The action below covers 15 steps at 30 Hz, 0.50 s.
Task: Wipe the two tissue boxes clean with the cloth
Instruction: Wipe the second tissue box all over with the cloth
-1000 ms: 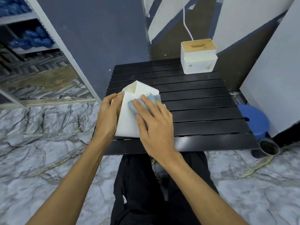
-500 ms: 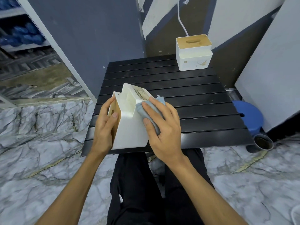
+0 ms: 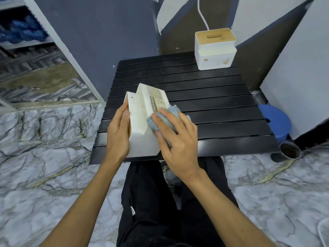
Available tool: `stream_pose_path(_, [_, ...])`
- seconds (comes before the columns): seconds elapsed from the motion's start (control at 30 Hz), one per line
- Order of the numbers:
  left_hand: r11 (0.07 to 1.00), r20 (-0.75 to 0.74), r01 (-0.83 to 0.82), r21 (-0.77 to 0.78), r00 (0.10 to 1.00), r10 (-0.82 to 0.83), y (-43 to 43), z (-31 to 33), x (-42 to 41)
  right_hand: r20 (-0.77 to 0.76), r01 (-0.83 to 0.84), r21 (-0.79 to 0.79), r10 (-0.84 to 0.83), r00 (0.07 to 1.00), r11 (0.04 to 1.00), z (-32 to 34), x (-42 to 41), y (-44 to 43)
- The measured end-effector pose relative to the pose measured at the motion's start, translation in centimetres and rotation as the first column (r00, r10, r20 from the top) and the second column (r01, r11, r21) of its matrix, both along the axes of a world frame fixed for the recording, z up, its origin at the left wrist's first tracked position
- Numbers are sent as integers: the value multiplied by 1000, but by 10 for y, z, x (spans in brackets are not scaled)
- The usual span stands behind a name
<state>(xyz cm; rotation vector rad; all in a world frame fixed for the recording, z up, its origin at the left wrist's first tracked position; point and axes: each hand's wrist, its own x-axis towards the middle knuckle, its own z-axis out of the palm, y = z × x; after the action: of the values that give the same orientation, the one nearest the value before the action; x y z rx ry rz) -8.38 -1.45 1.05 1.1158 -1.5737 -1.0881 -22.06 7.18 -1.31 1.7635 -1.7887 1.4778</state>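
Observation:
A white tissue box (image 3: pixel 139 125) lies tipped on its side near the front left of the black slatted table (image 3: pixel 222 111), its stained, labelled underside turned up and to the right. My left hand (image 3: pixel 118 134) grips the box's left side, where the wooden lid is. My right hand (image 3: pixel 178 139) holds a bunched blue cloth (image 3: pixel 170 111) and presses it against the box's right face, just below the label. The second tissue box (image 3: pixel 214 54), white with a wooden slotted lid, stands upright at the table's far right corner.
A white cable (image 3: pixel 203 13) runs up the wall behind the far box. A blue stool (image 3: pixel 276 120) and a dark cup (image 3: pixel 289 150) stand on the marble floor right of the table. Metal shelving (image 3: pixel 26 41) is at the left. My legs are under the table's front edge.
The near box has been turned from its plain white side to show the labelled underside. My right hand with the cloth has shifted onto that right face, and my left hand holds the lid side.

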Motion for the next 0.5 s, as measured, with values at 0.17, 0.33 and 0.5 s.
stream_pose_path(0.17, [997, 49, 24, -76, 999, -20, -3, -7, 1, 319, -101, 91, 67, 945, 991, 5, -6, 1])
stream_pose_path(0.33, [996, 53, 19, -92, 998, -14, -5, -10, 0, 314, -95, 127, 51, 948, 987, 3, -2, 11])
stream_pose_path(0.5, [993, 28, 82, -86, 996, -80, -6, -10, 5, 53, -27, 132, 21, 998, 991, 8, 6, 12])
